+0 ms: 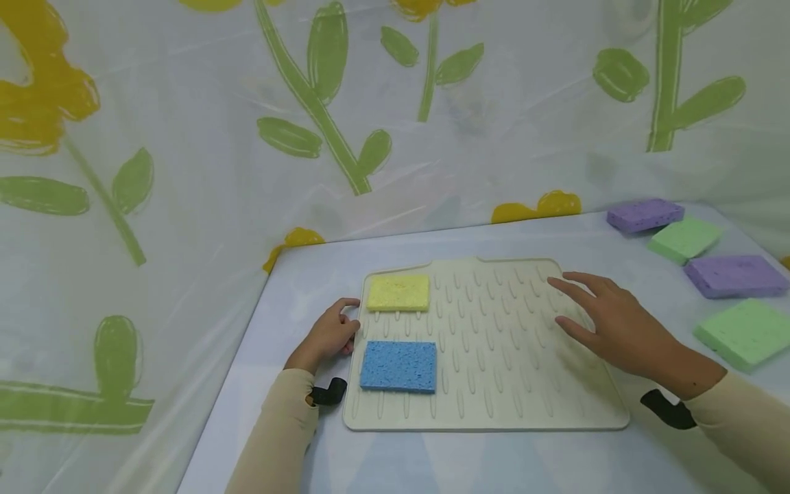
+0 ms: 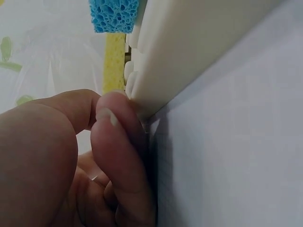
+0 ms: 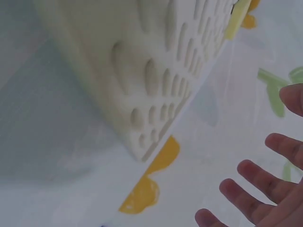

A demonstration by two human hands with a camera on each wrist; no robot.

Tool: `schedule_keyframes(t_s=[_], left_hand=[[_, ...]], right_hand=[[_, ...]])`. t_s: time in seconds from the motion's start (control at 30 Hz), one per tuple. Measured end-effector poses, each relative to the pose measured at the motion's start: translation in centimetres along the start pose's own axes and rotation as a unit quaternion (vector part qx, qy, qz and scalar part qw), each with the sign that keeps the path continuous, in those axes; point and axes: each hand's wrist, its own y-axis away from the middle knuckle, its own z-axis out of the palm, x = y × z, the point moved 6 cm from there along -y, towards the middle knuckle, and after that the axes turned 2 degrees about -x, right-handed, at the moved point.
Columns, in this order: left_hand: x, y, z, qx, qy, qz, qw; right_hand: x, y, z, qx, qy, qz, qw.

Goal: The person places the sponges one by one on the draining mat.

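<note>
A cream ridged drying mat (image 1: 494, 357) lies flat on the table. My left hand (image 1: 333, 333) is at its left edge, fingers bent; in the left wrist view the fingertips (image 2: 113, 111) meet the side of the mat (image 2: 175, 52). On the mat's left part sit a yellow sponge (image 1: 398, 292) at the back and a blue sponge (image 1: 398, 367) nearer the front, with a gap between them. Above the right side of the mat hovers my right hand (image 1: 623, 329), fingers spread and holding nothing. The right wrist view shows its separated fingers (image 3: 265, 182).
Right of the mat lie a far purple sponge (image 1: 644, 215), a light green sponge (image 1: 686, 239) touching it, a second purple sponge (image 1: 736, 276) and a nearer green sponge (image 1: 745, 333). A flower-patterned sheet (image 1: 204, 171) hangs behind the table.
</note>
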Motion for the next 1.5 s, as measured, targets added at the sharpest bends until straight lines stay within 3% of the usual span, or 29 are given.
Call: schedule_keyframes(t_s=[0.23,0.6,0.77,0.9,1.07,1.2,1.33,1.5], left_hand=[[-0.7,0.1,0.0,-0.001,0.027,-0.005,0.9996],[0.0,0.0,0.1,-0.007,0.036,0.02,0.9991],[0.3,-0.2,0.1,-0.009,0.032,0.018,0.9993],[0.5,-0.7,0.1,-0.019,0.03,0.023,0.9991],[0.3,-0.7,-0.1,-0.02,0.035,0.018,0.999],[0.1,-0.6,-0.1,-0.028,0.038,0.019,0.9987],[0.1,-0.5,-0.3,-0.028,0.044,0.021,0.9984],[-0.1,-0.3,-0.5,-0.025,0.044,0.015,0.9986]], right_hand=[[3.2,1.2,-0.7,0.011,0.025,0.002,0.9996],[7.9,3.7,-2.1,0.001,0.005,0.072,0.9974],[9.6,4.5,-2.5,0.002,0.048,0.057,0.9972],[11.6,5.6,-2.5,-0.015,0.082,0.051,0.9953],[13.6,6.3,-1.9,-0.044,0.073,0.044,0.9953],[15.0,6.7,-1.6,-0.088,0.086,0.082,0.989],[16.2,7.4,-1.9,-0.108,0.102,0.124,0.9812],[17.5,8.6,-2.0,-0.098,0.083,0.132,0.9829]])
